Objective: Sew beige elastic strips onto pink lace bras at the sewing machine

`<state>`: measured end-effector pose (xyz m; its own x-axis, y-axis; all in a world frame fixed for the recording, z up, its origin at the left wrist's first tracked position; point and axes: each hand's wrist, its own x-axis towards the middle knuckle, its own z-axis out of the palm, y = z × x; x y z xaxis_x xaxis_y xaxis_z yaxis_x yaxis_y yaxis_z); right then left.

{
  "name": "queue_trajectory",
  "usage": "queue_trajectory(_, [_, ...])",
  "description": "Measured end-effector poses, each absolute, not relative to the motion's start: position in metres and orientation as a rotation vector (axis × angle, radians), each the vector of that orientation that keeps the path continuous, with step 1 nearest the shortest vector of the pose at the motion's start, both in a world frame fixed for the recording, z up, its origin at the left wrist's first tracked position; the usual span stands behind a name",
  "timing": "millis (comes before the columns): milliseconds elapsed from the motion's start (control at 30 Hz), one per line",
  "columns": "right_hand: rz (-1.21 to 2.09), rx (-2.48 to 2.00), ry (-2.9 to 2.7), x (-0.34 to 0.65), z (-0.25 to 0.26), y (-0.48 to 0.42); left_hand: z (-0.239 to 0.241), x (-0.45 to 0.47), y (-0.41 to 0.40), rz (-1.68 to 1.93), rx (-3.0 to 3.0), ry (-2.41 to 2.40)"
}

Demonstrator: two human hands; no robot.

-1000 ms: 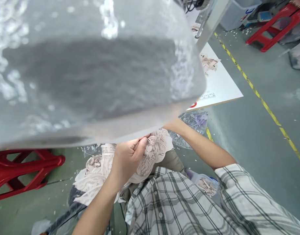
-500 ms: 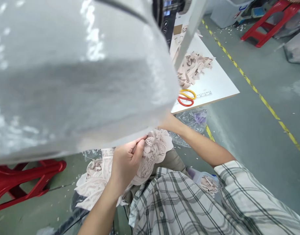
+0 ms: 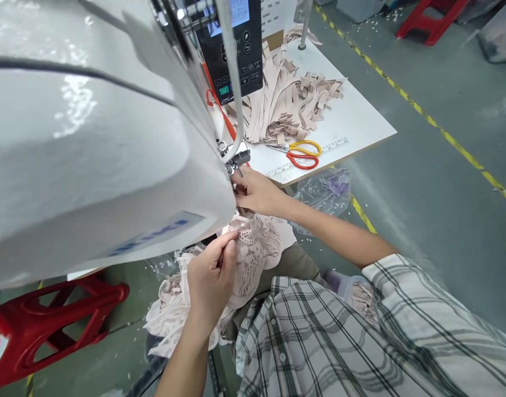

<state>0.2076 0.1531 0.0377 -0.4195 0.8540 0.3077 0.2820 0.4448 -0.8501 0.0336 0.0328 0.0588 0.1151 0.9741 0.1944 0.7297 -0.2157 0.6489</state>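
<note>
In the head view my left hand (image 3: 211, 278) pinches the edge of a pale pink lace garment (image 3: 253, 264) between thumb and fingers, just below the head of a white sewing machine (image 3: 112, 165). The garment drapes over my lap. My right hand (image 3: 259, 192) is curled beside the needle area (image 3: 236, 160), its fingertips partly hidden by the machine head. What those fingers hold cannot be made out. More pale lace fabric (image 3: 174, 311) hangs bunched to the left of my left hand.
Scissors (image 3: 303, 154) with red and yellow handles lie by a ruler marking on the white table (image 3: 360, 118). Behind them are piled beige fabric strips (image 3: 294, 105) and a control panel (image 3: 240, 63). A red stool (image 3: 63, 325) stands at left; a plastic bag (image 3: 325, 193) hangs below the table edge.
The view has shifted, showing more of the control panel, strips and needle area. My right hand, mostly hidden before, now shows beside the needle. My left hand still pinches the lace.
</note>
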Motion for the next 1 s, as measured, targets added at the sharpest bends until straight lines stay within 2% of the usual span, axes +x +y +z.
queue_trajectory(1000, [0.906,-1.058,-1.873,0.195,0.038,0.147,0.031,0.014,0.025,1.166,1.971,1.787])
